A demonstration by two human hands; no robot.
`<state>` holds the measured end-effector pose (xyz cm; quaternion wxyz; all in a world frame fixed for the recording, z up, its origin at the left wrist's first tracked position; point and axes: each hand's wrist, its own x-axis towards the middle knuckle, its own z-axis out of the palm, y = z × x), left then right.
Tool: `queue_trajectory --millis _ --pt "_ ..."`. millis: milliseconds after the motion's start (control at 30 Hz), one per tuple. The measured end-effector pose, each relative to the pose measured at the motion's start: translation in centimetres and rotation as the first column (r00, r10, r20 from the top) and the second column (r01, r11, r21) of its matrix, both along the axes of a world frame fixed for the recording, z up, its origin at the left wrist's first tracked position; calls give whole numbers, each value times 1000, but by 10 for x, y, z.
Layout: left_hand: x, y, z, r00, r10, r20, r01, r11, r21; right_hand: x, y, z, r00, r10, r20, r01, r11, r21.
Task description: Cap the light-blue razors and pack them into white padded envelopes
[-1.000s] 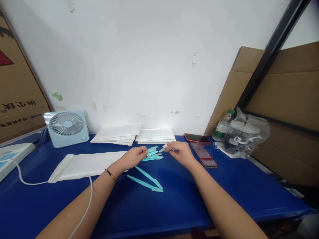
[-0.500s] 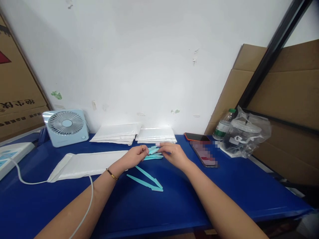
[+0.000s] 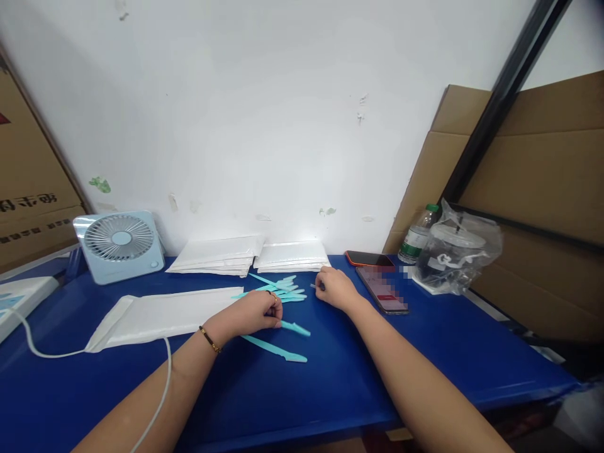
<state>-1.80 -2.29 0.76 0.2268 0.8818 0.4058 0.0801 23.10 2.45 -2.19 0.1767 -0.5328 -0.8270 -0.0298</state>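
At far left, a cardboard box [image 3: 28,189] bears dark printed characters, too cut off to read. Nearer in stand a pale blue fan [image 3: 117,244] and a white padded envelope [image 3: 160,314], flat on the blue table [image 3: 330,390].

The left hand [image 3: 252,311] rests on the table with fingers curled together over the near end of one teal plastic stick [image 3: 295,328], which projects rightward from under the fingertips. A second teal stick [image 3: 276,349] lies just in front of the hand, apart from it. A cluster of teal sticks [image 3: 278,289] lies just beyond the knuckles.

The right hand [image 3: 333,288] lies to the right of the cluster, fingers closed on a small thin item [image 3: 313,286]. A phone [image 3: 382,289] lies just beside it; the screen is blurred.

Half a second ago both hands met at the cluster; the left has since dropped toward the two separate sticks.
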Motion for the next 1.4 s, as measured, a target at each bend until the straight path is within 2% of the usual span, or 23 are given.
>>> queue_trajectory --millis 100,167,233,300,367,633,733,767,833,900,967,1033,1133,1400 --pt "0 8 -4 980 149 136 -149 989 -8 2 -2 3 975 20 -219 -42 994 -97" --pt "-2 13 -5 951 229 206 -241 970 31 4 -3 6 895 75 -440 -178 964 -197" --pt "-3 16 -6 933 276 229 -299 952 70 6 -5 9 785 123 -608 -329 914 -239" --pt "-4 18 -5 929 293 227 -319 944 87 7 -7 12 712 135 -689 -401 884 -240" --pt "-5 18 -5 929 297 223 -323 942 92 6 -10 14 687 124 -716 -410 880 -241" --pt "-3 16 -7 934 275 230 -306 945 114 -13 -19 14 686 118 -718 -435 857 -275" --pt "0 18 -8 936 275 221 -313 937 156 -18 -18 11 724 147 -674 -424 866 -266" --pt "0 18 -8 929 289 229 -334 924 189 -16 -16 10 749 153 -644 -387 891 -238" --pt "0 16 -5 914 315 256 -377 892 250 -7 -8 7 815 119 -567 -237 961 -140" --pt "-2 11 2 927 284 246 -342 908 241 8 2 3 877 3 -481 -27 999 -44" --pt "-5 3 9 974 164 155 -183 975 124 20 11 -2 922 -116 -368 115 993 -26" --pt "-6 -7 15 999 -6 37 7 999 -36 25 16 -7 946 -186 -264 179 982 -52" --pt "-4 -18 17 988 -141 -66 131 981 -142 20 18 -12 962 -195 -191 180 979 -95" --pt "6 -18 9 990 -113 -87 107 992 -67 14 17 -14 947 -119 -298 43 968 -248"
